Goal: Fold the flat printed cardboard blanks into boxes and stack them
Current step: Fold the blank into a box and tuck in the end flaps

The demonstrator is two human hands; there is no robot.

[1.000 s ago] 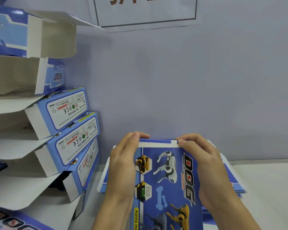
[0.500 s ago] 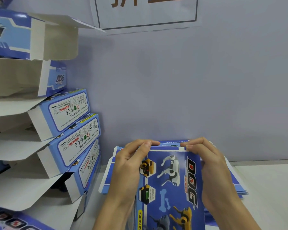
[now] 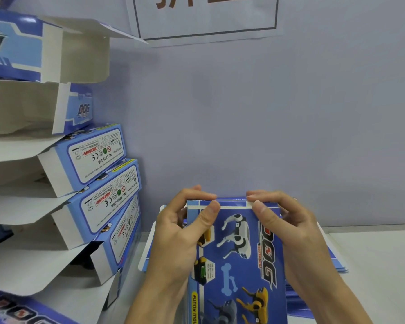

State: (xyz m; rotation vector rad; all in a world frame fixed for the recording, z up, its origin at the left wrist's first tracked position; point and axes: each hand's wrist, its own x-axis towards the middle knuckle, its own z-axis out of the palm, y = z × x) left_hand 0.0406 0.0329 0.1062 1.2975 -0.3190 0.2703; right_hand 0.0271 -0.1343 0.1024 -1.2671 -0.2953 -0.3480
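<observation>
Lavender wall (image 3: pixel 267 125) behind a white table (image 3: pixel 384 253), folded boxes piled at the left.

Against that wall a leaning stack of folded boxes (image 3: pixel 84 183) shows 5 blue printed cartons with open white flaps; a paper sign (image 3: pixel 206 17) hangs above. Flat blanks (image 3: pixel 337 260) lie in a pile on the table, beneath the hands. Over them the box in hand (image 3: pixel 239 253) stands upright, dog print facing the camera. The left hand (image 3: pixel 175 237) and right hand (image 3: pixel 290 230) each pinch its top edge, thumb in front, fingers curled behind.
</observation>
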